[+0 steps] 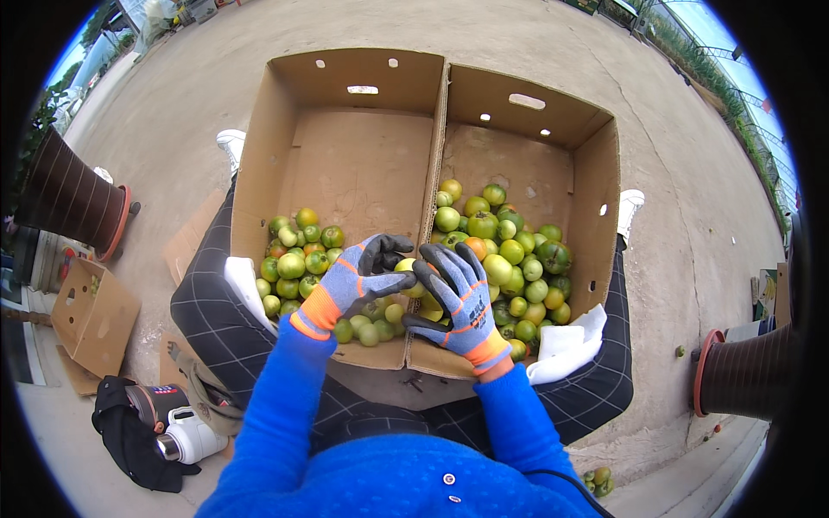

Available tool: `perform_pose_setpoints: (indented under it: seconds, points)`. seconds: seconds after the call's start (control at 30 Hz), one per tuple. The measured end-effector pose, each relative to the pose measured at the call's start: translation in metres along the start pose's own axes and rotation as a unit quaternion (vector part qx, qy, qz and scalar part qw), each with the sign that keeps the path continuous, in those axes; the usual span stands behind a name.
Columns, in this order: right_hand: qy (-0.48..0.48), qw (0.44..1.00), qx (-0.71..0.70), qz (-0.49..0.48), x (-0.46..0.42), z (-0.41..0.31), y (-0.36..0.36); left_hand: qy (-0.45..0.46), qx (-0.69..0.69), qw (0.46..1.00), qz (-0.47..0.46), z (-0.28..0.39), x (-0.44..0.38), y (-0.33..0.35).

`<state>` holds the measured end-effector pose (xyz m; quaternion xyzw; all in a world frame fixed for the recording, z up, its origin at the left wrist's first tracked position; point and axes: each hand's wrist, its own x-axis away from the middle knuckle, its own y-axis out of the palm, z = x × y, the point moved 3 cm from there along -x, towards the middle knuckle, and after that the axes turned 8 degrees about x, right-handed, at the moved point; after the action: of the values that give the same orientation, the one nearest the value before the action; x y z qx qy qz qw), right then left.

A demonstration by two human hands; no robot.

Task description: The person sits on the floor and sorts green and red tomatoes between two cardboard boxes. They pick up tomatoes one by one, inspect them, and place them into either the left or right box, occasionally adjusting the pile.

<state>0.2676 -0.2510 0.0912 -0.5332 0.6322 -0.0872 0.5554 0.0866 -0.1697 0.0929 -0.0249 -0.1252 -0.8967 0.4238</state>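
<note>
My left hand (pixel 368 269), in a grey-blue work glove with black fingertips, holds a yellow-green tomato (pixel 419 291), its thumb across the front. My right hand (pixel 461 299), gloved alike, has fingertips against the tomato's right side; its thumb sits lower and apart. Whether it also grips the tomato is hidden. Both hands are above the shared wall of two open cardboard boxes. Green tomatoes, some turning orange, lie in the near part of the left box (pixel 363 152). The right box (pixel 505 152) holds a larger heap of similar tomatoes (pixel 499 269).
White cloths (pixel 245 291) (pixel 567 343) lie at the boxes' outer sides, over my legs. Large brown plant pots (pixel 74 191) (pixel 745 372) stand left and right. A smaller cardboard box (pixel 96 317), a white jug (pixel 194 437) and a dark garment (pixel 133 440) are on the floor, left.
</note>
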Motion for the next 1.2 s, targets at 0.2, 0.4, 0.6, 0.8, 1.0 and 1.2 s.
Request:
perform_pose_setpoints:
  seconds: [0.2,0.4,0.6,0.8,1.0,1.2]
  points:
    - [0.206,0.965,-0.065,0.151,0.013,0.021,-0.005,-0.004,0.068,0.997,0.046,-0.013,-0.014,-0.001]
    - [0.293,0.930,0.077,0.206,0.021,0.039,-0.004,-0.100,-0.640,0.752,-0.123,-0.090,-0.019,-0.013]
    - [0.224,0.961,0.061,0.149,0.017,0.035,0.002,-0.068,-0.729,0.648,-0.211,-0.123,-0.028,0.003]
    - [0.075,0.996,0.006,0.054,0.004,0.015,0.000,-0.046,-0.155,0.979,0.127,-0.048,-0.014,-0.028]
    - [-0.009,0.998,-0.023,0.055,0.002,0.002,-0.003,0.305,-0.482,0.817,0.088,0.007,0.008,0.045]
    - [0.138,0.981,0.048,0.124,0.012,0.021,-0.001,0.159,-0.519,0.835,0.090,0.010,0.005,0.013]
